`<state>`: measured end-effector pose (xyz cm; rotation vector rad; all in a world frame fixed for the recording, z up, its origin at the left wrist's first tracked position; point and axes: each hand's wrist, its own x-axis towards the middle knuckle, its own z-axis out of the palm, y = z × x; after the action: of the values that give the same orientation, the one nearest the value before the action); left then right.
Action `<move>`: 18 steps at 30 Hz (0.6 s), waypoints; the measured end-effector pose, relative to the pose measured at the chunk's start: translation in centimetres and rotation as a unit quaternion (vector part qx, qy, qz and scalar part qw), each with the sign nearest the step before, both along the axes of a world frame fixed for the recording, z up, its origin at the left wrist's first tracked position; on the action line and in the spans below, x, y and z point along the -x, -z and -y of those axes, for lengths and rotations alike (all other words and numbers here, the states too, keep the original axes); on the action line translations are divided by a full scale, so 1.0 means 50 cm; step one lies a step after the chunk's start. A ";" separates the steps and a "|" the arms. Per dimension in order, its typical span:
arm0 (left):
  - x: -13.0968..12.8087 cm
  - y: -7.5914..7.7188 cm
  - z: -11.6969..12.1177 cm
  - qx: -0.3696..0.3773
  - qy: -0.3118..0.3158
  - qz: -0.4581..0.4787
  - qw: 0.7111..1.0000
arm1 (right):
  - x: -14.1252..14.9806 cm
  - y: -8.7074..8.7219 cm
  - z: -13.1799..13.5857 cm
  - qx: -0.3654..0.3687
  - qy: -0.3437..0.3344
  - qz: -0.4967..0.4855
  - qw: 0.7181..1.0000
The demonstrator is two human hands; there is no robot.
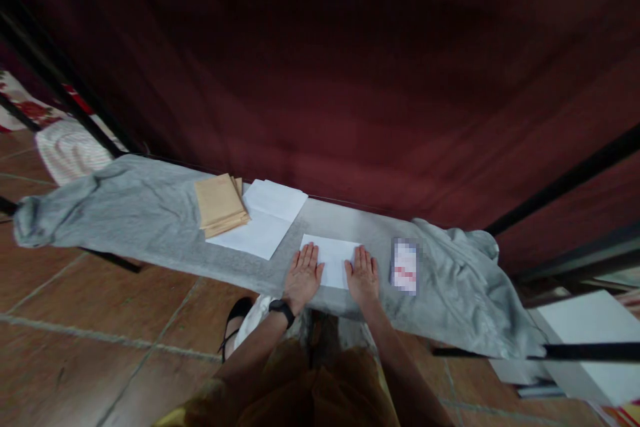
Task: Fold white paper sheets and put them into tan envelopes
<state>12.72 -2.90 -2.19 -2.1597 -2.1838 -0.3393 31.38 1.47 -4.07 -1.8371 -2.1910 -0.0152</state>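
Note:
A white sheet of paper [331, 260], apparently folded, lies flat on the grey cloth [165, 227] in front of me. My left hand [303, 273] presses flat on its left side, fingers stretched out. On the right edge of the same paper rests my right hand [363, 275], also flat with the thumb apart. To the left are more white sheets of paper [270, 223] with a crease across them. Several brown paper envelopes [220, 203] are stacked partly over those sheets. A small blurred packet [405, 267] with red marks lies right of my right hand.
The cloth covers a narrow bench with black metal bars [590, 351] at its ends. Behind it hangs a dark red curtain [320, 127]. White boards [595, 333] stand low at the right. A striped cloth [75, 150] is at the far left, above the tiled floor [125, 340].

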 end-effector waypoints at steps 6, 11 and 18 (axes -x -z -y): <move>-0.001 0.006 0.001 -0.004 -0.003 0.005 1.000 | 0.069 -0.017 0.005 0.024 -0.025 -0.024 0.999; 0.002 0.012 0.003 -0.002 0.003 0.001 1.000 | 0.124 -0.017 0.021 0.050 -0.095 -0.015 0.994; 0.003 0.013 0.004 -0.003 -0.004 0.008 1.000 | 0.094 -0.014 0.019 0.066 -0.075 0.024 0.995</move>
<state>12.59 -3.10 -2.86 -2.1521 -2.1949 -0.3636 26.68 0.54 -3.35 -1.7487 -2.4105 0.1196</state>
